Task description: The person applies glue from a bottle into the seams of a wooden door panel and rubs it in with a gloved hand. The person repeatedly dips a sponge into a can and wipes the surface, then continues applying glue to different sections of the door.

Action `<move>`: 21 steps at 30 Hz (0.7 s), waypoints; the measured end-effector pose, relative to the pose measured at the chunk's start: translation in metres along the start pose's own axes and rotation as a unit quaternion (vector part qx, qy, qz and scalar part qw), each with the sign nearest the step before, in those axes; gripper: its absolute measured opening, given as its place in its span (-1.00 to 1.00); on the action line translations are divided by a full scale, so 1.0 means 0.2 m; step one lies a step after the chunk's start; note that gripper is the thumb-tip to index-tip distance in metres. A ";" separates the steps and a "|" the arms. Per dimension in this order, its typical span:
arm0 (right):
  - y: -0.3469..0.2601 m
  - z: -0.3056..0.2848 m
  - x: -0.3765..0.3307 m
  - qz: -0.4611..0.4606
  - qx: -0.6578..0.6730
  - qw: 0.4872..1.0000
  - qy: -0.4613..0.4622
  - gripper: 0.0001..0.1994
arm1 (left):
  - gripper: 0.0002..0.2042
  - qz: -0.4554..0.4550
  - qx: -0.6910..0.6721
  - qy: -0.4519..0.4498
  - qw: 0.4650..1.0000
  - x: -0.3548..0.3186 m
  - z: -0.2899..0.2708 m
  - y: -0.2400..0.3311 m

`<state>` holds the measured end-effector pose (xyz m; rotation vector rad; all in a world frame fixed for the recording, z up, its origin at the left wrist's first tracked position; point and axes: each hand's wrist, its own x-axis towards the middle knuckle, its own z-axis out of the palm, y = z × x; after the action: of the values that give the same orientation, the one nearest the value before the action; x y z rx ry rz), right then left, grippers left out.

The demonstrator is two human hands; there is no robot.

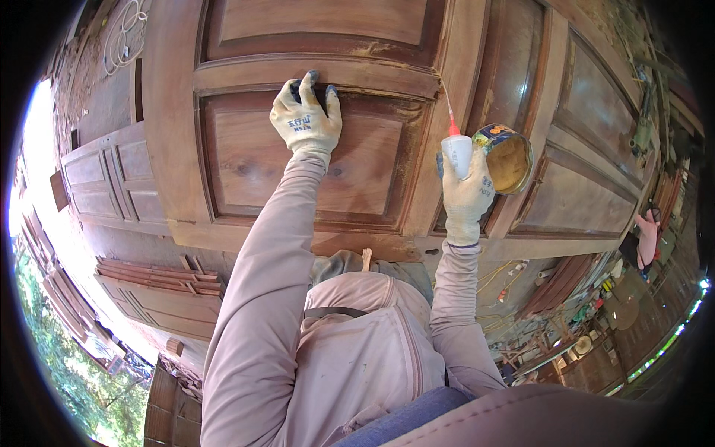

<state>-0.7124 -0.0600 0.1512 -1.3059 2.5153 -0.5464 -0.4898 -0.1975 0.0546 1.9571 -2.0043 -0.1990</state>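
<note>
A brown panelled wooden door [275, 164] lies in front of me. My left hand [307, 125], in a white glove with dark fingertips, is over the rail between two panels, its fingers apart and nothing visible in them. A white squeeze bottle with a red cap [456, 153] is gripped in my gloved right hand [468, 200]. Its long thin nozzle reaches toward the joint where the rail meets the stile; whether the tip touches is too small to tell. Beside the bottle, a can [491, 135] of yellow-brown material stands tilted in view. Yellowish smears mark the wood near the joint.
Another panelled door [573, 194] lies to the right, and a smaller one [112, 179] to the left. Stacked boards [160, 279] stand at the lower left. A coiled pale cord [123, 41] lies at the far left. Another person [646, 238] is at the far right.
</note>
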 end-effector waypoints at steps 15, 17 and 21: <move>0.00 -0.03 -0.03 -0.004 0.012 1.000 -0.010 -0.56 | -0.53 0.002 0.014 -0.001 1.000 0.00 0.00 0.00; 0.00 -0.05 -0.04 -0.006 0.013 1.000 -0.007 -0.56 | -0.48 0.004 0.012 -0.015 1.000 0.00 -0.01 0.00; 0.02 -0.04 -0.06 0.008 0.023 1.000 -0.015 -0.57 | -0.40 -0.001 0.021 -0.015 1.000 -0.01 0.00 0.00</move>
<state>-0.7119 -0.0467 0.1582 -1.2668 2.4722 -0.5729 -0.4897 -0.1961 0.0546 1.9922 -2.0409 -0.1887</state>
